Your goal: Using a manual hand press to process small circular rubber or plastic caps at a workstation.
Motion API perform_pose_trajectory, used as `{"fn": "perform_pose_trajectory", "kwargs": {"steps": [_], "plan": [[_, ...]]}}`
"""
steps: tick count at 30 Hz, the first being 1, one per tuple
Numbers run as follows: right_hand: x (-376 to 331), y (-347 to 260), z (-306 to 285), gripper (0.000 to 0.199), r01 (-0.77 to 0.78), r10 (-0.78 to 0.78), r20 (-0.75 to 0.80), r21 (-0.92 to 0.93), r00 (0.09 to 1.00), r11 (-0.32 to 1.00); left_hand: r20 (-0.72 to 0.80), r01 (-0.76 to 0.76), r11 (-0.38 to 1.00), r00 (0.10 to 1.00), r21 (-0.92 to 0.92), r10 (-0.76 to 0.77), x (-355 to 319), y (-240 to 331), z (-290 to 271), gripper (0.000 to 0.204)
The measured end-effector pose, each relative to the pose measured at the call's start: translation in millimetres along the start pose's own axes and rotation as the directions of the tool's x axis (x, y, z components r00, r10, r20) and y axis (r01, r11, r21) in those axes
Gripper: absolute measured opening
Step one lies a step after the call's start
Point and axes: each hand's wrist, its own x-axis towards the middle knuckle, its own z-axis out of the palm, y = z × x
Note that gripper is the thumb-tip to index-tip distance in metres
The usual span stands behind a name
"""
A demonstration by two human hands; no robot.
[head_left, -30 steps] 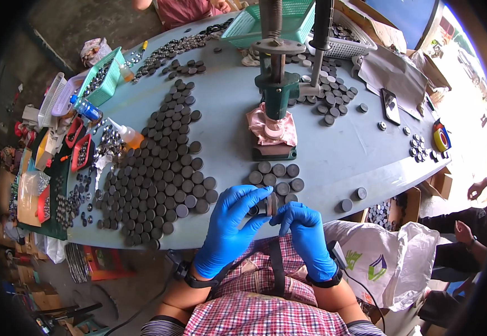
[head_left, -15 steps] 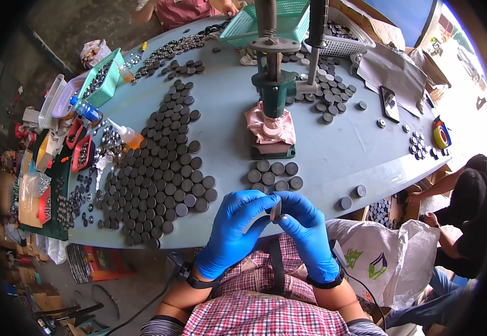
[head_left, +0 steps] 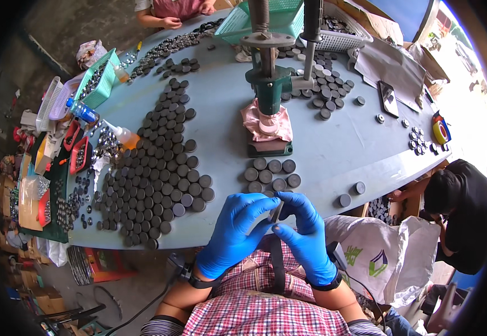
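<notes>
In front of my chest, both gloved hands meet around a small round disc (head_left: 276,212), seen nearly edge-on. My left hand (head_left: 227,234) pinches it between thumb and fingertips. The curled fingers of my right hand (head_left: 307,238) touch its other side, with the thumb just below. Just beyond my hands lies a small cluster of dark round caps (head_left: 265,176). Behind that cluster stands a green hand press (head_left: 267,89), its base (head_left: 270,148) draped with a pink cloth (head_left: 252,119).
A broad field of dark caps (head_left: 154,179) covers the table's left side. Two loose caps (head_left: 345,200) lie to the right. Baskets (head_left: 100,78) and an orange-tipped bottle (head_left: 125,136) stand at left. A phone (head_left: 388,98) and tape roll (head_left: 441,133) lie right. Another person (head_left: 461,207) bends beside a white sack (head_left: 366,249).
My right thumb has shifted down slightly, and the disc has tilted between my fingers. The person at right has leaned forward; the person across the table has moved their hands.
</notes>
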Motion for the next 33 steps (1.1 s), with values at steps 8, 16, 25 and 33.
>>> {"fn": "perform_pose_trajectory", "kwargs": {"steps": [8, 16, 25, 33], "plan": [[24.1, 42.8, -65.2, 0.042, 0.064, -0.274, -0.055, -0.912, 0.960, 0.404, 0.043, 0.155, 0.957, 0.984, 0.243, -0.171, -4.5, -56.7, 25.1, 0.039], [27.2, 52.5, -114.3, 0.045, -0.109, -0.359, -0.084, -0.993, 0.929, -0.050, 0.086, 0.117, 0.932, 0.984, 0.343, -0.156, -3.6, -70.4, 47.1, 0.043], [65.1, 66.9, -63.5, 0.045, 0.185, -0.277, 0.095, -0.929, 0.956, 0.319, 0.216, 0.040, 0.912, 0.966, 0.409, -0.139, 1.2, -68.7, 70.6, 0.054], [101.9, 75.6, -56.9, 0.036, 0.015, 0.040, 0.028, -0.952, 0.999, 0.304, 0.112, 0.094, 0.922, 0.983, 0.376, -0.145, -3.5, -67.6, 63.5, 0.052]]}}
